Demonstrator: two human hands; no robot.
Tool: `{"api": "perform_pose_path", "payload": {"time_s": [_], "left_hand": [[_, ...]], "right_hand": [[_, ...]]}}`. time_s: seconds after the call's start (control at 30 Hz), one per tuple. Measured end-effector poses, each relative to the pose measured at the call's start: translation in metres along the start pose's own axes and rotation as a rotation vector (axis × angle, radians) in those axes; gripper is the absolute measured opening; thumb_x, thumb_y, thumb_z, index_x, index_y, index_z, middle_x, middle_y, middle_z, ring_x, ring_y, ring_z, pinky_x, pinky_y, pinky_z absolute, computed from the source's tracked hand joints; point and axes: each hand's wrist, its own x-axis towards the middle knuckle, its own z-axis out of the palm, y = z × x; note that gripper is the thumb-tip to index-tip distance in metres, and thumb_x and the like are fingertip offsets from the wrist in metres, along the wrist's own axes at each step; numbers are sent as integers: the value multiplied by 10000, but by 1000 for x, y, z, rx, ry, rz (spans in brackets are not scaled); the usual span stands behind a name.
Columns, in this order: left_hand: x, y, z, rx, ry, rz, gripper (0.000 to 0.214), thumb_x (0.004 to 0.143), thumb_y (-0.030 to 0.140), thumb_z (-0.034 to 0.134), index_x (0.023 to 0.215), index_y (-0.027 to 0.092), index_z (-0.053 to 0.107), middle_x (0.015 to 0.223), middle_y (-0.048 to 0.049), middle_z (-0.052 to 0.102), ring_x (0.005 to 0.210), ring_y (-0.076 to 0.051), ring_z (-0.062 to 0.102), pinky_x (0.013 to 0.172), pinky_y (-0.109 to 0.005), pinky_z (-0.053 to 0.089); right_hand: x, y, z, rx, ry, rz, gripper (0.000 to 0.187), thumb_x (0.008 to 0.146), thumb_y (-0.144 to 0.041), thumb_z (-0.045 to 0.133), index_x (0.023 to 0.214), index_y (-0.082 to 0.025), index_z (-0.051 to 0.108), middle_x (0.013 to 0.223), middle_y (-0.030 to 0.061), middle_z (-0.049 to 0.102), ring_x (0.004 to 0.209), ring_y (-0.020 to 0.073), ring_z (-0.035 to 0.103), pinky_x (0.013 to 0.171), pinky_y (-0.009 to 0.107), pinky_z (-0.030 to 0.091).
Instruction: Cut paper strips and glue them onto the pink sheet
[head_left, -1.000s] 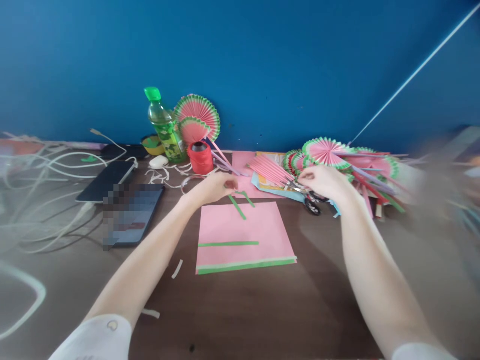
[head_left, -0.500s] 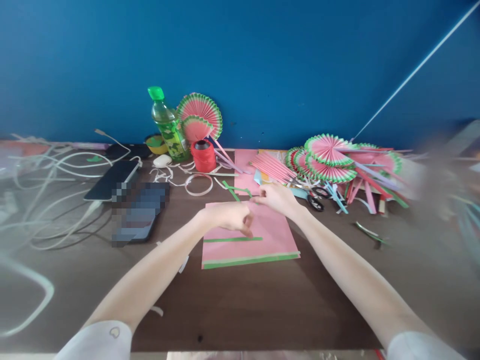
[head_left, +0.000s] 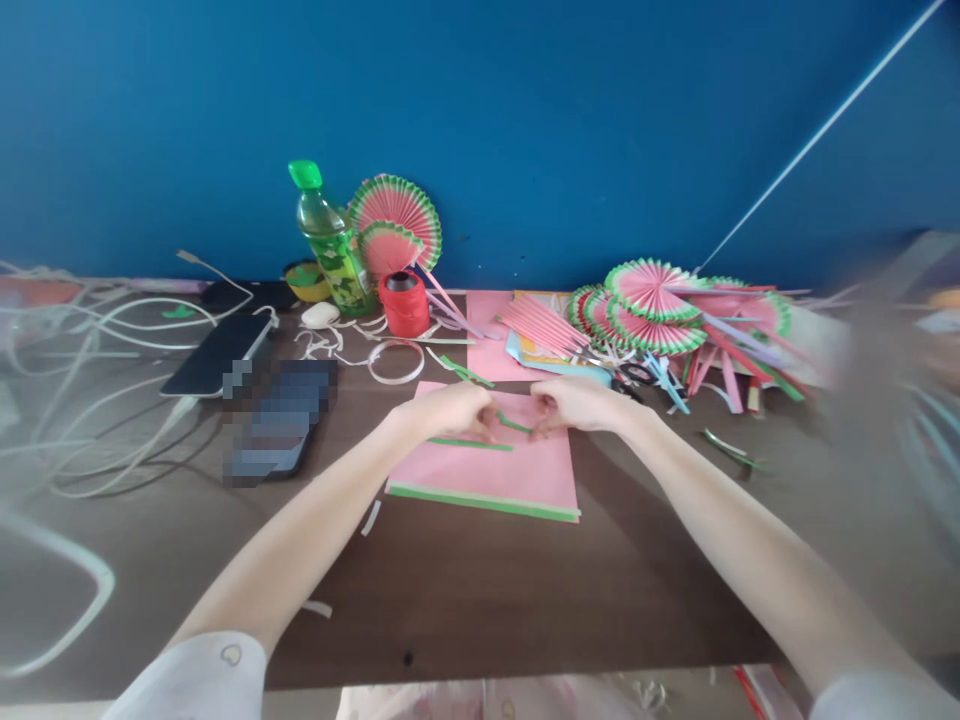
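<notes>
On the table lies a pink sheet of paper (head_left: 517, 475) with a pale and green band (head_left: 480, 502) along its near edge. A loose green strip (head_left: 469, 443) rests across the sheet, partly under my left hand. Above the sheet, another short green paper strip (head_left: 515, 424) spans the gap between my hands. My left hand (head_left: 463, 412) is closed at the strip's left end, fingertips pinched. The right end sits in the pinched fingers of my right hand (head_left: 574, 405). Both hands hover low over the sheet, and the exact fingertip contact is partly hidden.
Behind the sheet are a green-capped bottle (head_left: 330, 245), red string spool (head_left: 405, 303), tape roll (head_left: 396, 362) and scissors (head_left: 634, 373). Pleated paper fans (head_left: 652, 292) pile up at right. Phones (head_left: 289, 420) and white cables (head_left: 82, 330) lie at left.
My right hand has moved right and nearer, away from the left. The green strip now stretches between both hands. The pink sheet has turned slightly, and the view has shifted a little.
</notes>
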Motion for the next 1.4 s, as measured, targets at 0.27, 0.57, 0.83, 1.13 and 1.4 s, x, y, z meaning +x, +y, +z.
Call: {"api": "perform_pose_path", "payload": {"time_s": [0.27,0.57,0.83,1.13,1.4], "left_hand": [[0,-2,-5,36,58,-57,136,636,294,601,638,158,593,627,10,580,563,-115,482,513,-216,312],[3,-7,-3,99,126,-23,205,653,367,596,631,164,574,593,2,574,549,-124,477,515,-230,282],[15,-26,0,108,275,52,235,653,391,631,701,166,585,660,1,583,571,-117,479,534,-222,289],[24,-45,2,164,433,253,438,651,363,682,1038,186,579,1017,-60,588,888,-183,498,801,-298,343],[12,-32,-9,32,335,150,187,676,326,643,747,159,597,751,-10,569,734,-146,507,640,-242,367]], "right_hand": [[-14,-9,1,248,19,-55,247,718,-413,519,632,-182,494,604,-26,483,538,101,379,508,224,261],[7,-3,1,233,-56,-72,349,590,-482,639,588,-185,456,558,-51,427,531,96,367,483,217,245],[11,2,2,231,-76,-91,364,581,-483,636,562,-184,429,552,-57,402,528,89,341,497,222,234],[9,1,-1,246,-80,-75,331,584,-438,637,563,-185,425,545,-50,421,512,92,357,493,230,235],[9,5,2,275,-69,-79,339,577,-464,656,580,-185,465,559,-46,442,518,92,357,489,227,238]]}}
